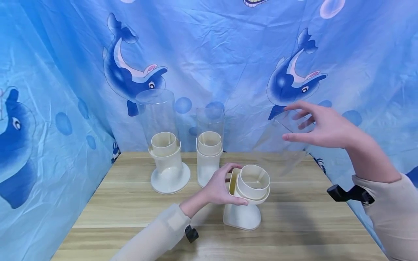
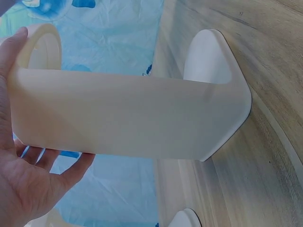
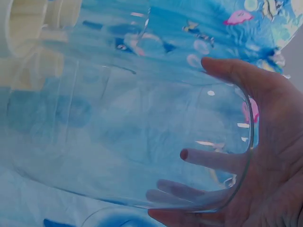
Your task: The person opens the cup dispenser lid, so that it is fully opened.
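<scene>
My left hand point(image 1: 222, 189) grips the upper part of a cream-white plastic stand point(image 1: 242, 216); a round collar point(image 1: 258, 185) tops it. In the left wrist view, the stand's flat foot point(image 2: 236, 109) meets the tabletop, and thumb and fingers lie on opposite sides of the body. Up and to the right, my right hand point(image 1: 330, 127) holds a clear see-through tube point(image 3: 118, 123) by its end, thumb and fingers spread around the wall. The tube hangs tilted, apart from the stand, its outline faint in the head view.
Two similar white stands, one with a round foot point(image 1: 171, 179) and one narrower point(image 1: 208, 166), stand upright at the back left, each carrying a clear tube. Below lies a wooden table point(image 1: 130, 217). A blue dolphin-print cloth point(image 1: 222, 54) hangs behind and at the sides.
</scene>
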Motion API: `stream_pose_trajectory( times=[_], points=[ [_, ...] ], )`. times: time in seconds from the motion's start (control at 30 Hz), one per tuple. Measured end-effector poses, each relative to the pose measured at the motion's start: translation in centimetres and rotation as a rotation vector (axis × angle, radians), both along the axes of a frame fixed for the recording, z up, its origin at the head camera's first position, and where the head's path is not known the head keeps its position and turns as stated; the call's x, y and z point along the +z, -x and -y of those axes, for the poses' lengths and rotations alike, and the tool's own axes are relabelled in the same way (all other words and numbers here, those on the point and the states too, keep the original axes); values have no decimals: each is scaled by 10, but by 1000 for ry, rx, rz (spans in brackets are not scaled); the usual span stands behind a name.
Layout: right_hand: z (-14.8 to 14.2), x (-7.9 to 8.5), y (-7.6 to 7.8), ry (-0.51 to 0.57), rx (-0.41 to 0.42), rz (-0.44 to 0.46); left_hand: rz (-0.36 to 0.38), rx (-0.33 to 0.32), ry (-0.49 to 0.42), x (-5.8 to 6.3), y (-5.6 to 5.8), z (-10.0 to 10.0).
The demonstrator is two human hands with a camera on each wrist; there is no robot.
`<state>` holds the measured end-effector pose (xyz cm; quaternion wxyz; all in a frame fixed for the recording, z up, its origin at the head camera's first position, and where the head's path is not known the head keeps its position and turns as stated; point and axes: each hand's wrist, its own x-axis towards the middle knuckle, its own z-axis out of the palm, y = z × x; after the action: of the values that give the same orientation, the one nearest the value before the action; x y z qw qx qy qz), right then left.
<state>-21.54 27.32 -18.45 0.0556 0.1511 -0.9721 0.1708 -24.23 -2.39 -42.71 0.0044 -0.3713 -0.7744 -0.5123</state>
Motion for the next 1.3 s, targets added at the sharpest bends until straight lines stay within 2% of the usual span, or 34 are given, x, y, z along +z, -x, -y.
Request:
stream_pose_trajectory(
  times=[0.2,0.4,0.67,0.97,1.3],
  points=[
    [-14,-18,17,22,-96,13,15,-3,-3,-2,0,-2],
    [-29,-42,32,68,-165,29,13,-2,-2,-2,-1,-5],
    [-40,-79,55,37,-247,66,3,3,8,-3,-1,-3],
    [-40,-122,77,-4,-296,68,1,2,-7,-3,-1,0],
    [-36,-157,92,20,-282,101,2,-2,-4,-2,-1,1]
  ],
)
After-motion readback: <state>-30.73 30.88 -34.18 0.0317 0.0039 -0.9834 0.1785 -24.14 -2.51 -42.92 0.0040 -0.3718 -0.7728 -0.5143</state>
